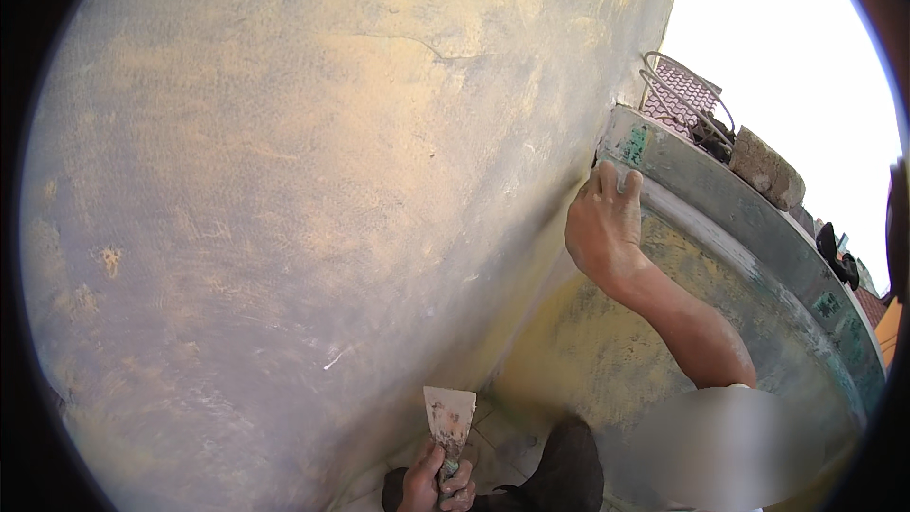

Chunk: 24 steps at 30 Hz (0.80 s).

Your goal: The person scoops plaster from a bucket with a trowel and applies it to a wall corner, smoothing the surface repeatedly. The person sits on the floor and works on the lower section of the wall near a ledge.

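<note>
My left hand [438, 480] is low in the picture, its fingers wrapped round the handle of a putty knife [451, 414]. The flat blade points up and is smeared with pale and dark residue. My right hand [607, 218] reaches up to the corner where a large patchy yellow-grey wall [313, 180] meets a lower wall [578, 341]. Its fingers are curled and pressed against the corner, just below the grey top ledge [692, 152]. Whatever they may hold is hidden.
Along the ledge lie a rough stone block [767, 169], looped wire [654, 62] and a dark object [837, 254]. A fine crack [417, 40] crosses the upper wall. My dark-clad leg [569, 465] is above a tiled floor [498, 429]. A blurred patch covers the lower right.
</note>
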### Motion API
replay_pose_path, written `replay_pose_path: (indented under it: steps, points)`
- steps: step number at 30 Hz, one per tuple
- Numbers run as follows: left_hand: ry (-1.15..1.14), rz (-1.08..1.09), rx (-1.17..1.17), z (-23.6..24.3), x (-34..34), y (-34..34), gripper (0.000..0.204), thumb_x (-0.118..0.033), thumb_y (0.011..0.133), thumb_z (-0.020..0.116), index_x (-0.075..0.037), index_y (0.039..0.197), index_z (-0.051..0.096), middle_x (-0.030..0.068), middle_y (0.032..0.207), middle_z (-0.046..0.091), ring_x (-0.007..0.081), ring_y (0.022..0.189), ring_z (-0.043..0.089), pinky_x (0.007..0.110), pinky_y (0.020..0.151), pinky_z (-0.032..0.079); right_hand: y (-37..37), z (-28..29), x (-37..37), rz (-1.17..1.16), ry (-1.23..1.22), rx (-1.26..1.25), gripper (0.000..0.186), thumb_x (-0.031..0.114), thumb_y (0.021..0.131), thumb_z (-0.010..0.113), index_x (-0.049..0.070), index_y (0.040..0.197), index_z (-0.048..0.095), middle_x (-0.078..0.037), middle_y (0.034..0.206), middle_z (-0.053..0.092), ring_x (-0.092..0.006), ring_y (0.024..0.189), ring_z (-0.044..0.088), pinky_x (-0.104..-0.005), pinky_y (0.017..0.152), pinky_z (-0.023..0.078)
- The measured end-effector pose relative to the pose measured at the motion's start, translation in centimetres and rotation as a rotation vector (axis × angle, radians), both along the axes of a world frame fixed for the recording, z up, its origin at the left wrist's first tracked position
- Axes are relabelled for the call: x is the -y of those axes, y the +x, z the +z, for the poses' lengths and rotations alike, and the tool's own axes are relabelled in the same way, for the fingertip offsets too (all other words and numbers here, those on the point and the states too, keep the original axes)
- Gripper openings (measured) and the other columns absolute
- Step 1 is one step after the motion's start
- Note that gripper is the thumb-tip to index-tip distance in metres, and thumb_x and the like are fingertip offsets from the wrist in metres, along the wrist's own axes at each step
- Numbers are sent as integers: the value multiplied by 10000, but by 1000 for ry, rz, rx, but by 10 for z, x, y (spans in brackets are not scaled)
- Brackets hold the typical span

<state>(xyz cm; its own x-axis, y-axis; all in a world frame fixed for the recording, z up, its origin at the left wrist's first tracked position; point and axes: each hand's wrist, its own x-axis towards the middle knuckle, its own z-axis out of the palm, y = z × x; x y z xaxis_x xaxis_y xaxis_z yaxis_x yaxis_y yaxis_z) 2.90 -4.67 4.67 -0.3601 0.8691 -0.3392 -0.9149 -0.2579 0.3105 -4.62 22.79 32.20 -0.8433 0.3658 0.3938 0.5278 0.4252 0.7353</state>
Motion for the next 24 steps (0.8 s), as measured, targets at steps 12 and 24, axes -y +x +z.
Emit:
replay_pose_path:
  steps: [12,24]
  points:
    - [139,-6,-32,-6,-1,5,563,-619,1036,400,-178,686,420,-17,516,347,125,318,325,290,281,263,22,23,-46,153,6,-406,752,105,874,568,-11,1566,297,-214,1396,429,-335,1316,356,-589,1070,230]
    - [200,-79,56,-22,-11,-1,426,-551,1057,421,-200,819,452,-28,576,380,117,339,325,287,301,300,35,24,-31,267,-102,-319,672,212,965,585,27,1562,338,-205,1382,410,-342,1288,359,-605,1054,223]
